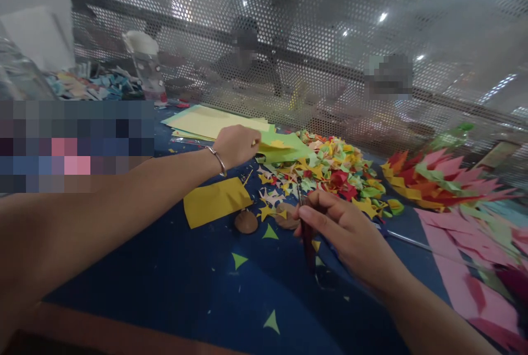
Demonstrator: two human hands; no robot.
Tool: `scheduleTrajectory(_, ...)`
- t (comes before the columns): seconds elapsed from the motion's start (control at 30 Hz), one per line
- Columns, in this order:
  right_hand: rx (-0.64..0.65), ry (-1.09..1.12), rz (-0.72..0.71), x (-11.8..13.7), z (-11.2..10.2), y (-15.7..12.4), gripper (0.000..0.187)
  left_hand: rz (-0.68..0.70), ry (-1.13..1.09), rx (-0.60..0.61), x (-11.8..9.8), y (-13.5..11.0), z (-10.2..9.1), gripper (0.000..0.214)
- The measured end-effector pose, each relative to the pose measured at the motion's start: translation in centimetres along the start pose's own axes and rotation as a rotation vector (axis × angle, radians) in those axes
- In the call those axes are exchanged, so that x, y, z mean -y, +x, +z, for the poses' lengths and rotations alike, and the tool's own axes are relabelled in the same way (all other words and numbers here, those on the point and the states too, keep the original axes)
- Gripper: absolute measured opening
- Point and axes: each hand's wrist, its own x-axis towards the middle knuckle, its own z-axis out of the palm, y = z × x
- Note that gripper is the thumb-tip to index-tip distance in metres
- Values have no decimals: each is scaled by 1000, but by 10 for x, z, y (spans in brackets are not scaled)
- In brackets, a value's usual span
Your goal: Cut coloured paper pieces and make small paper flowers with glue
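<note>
My left hand (237, 146), with a silver bracelet at the wrist, reaches across the blue table. Its fingers are closed at the left edge of a green paper sheet (291, 145), which has a yellow star piece on it. The fingertips are partly hidden. My right hand (340, 226) is closed around slim, dark scissors (307, 239), tip upward; their lower part is dim and blurred. Below my left hand lies a yellow paper (214, 201). Beside it are two brown discs (246, 222). Paper stars (268, 212) lie between my hands, and green scraps (270, 231) lie nearer me.
A heap of colourful folded paper pieces (338, 160) spreads behind my right hand. Pale paper sheets (218, 121) lie at the back. On the right are a pointed paper craft (449, 176) and pink strips (441, 245). A cup (146, 69) stands back left, before a perforated screen (313, 42).
</note>
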Motion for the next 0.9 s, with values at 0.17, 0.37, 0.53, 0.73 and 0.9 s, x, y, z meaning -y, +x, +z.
scheduleTrajectory(0.17,-76,230,64,-2,0,1,23,-13,-220,-248,-15,-12,-21,25)
scheduleTrajectory(0.37,-311,295,20,2,5,2,26,-254,-936,-294,-39,-52,-34,24)
scheduleTrajectory(0.53,-386,351,-16,0,9,5,29,-610,-1308,-207,-48,-78,-31,17)
scheduleTrajectory(0.73,-305,319,65,7,20,3,32,-725,-1451,-19,-48,-78,-33,40)
scheduleTrajectory(0.9,-180,249,19,44,57,-27,32,-676,-1539,270,-46,-77,-28,28)
